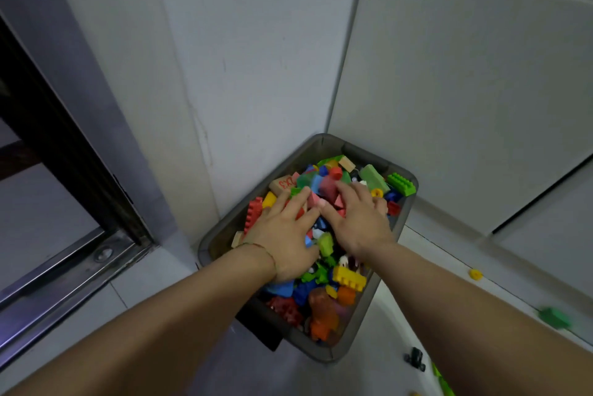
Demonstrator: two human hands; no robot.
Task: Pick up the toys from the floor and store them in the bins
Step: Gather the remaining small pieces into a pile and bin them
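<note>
The left grip (282, 235) and right grip (356, 219) lie flat side by side, fingers straight and holding nothing. They press on the heaped plastic bricks (349, 278) that fill the grey bin (205, 245). The bricks look light, hard and smooth, and likely to slide. On the floor (144, 286), right of the right grip, lie a yellow piece (475, 274), a green piece (554, 318) and a dark toy car (416, 358). Each probably suits a pinch across its sides.

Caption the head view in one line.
Left hand and right hand spread over colourful toy blocks heaped in a grey bin; a green toy lies on the floor.
</note>
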